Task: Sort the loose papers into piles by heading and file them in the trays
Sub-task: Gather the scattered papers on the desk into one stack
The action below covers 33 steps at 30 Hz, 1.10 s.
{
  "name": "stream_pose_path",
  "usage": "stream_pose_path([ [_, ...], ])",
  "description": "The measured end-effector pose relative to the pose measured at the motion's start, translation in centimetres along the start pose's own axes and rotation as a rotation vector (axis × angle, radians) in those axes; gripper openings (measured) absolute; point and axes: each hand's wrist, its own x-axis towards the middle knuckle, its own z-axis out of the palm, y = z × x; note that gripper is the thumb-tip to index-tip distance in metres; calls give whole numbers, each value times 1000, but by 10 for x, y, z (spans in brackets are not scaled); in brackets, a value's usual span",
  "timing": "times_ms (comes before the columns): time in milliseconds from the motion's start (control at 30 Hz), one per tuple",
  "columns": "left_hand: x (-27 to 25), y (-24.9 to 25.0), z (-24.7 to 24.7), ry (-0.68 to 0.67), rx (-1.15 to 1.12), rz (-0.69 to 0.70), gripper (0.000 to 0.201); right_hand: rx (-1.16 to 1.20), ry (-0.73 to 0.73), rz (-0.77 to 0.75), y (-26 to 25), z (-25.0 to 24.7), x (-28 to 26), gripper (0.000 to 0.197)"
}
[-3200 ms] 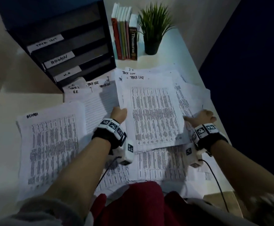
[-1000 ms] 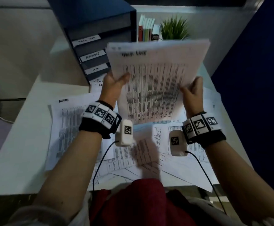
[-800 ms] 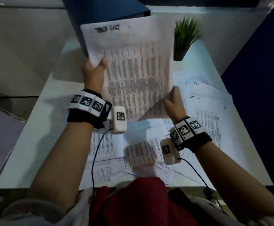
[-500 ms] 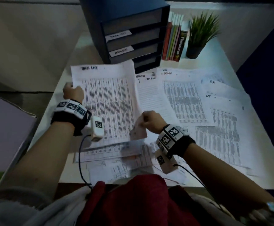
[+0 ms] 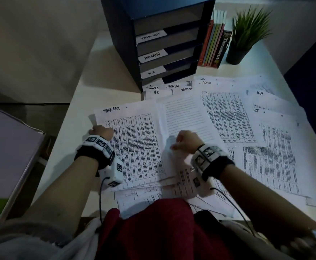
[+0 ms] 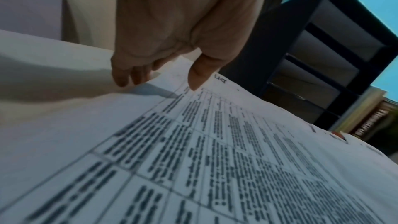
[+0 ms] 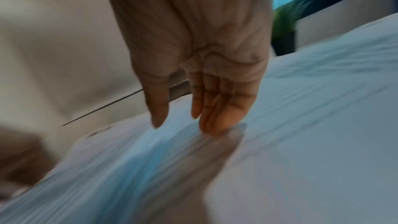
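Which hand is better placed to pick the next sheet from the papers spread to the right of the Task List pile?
The right hand. It is open and lies nearest the spread papers, while the left hand grips the edge of the Task List pile at the far left.

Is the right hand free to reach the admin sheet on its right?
Probably yes. The right hand holds nothing firmly, its fingers only resting on paper, and the ADMIN sheet lies uncovered just beside it.
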Motion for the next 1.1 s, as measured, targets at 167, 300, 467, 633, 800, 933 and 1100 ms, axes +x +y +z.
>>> stream_pose_path([
  [167,-20,38,19,52,-59,254,68,16,327,332,51,-55,30,54],
  [300,-47,64,60,-103,142,709,59,-15,244,537,62,-60,30,73],
  [467,-56,63,97,-203,444,800,49,185,215,331,44,-39,28,50],
  [633,-56,67,98,-86,525,781,41,150,325,46,24,-42,18,21],
  [800,-59,76,104,-30,616,722,48,201,574,141,55,-96,15,27],
  [933,-59,87,110,-29,575,679,48,297,634,383,108,-133,15,32],
  [1100,-64,112,124,-142,322,534,65,247,457,502,160,-137,11,36],
])
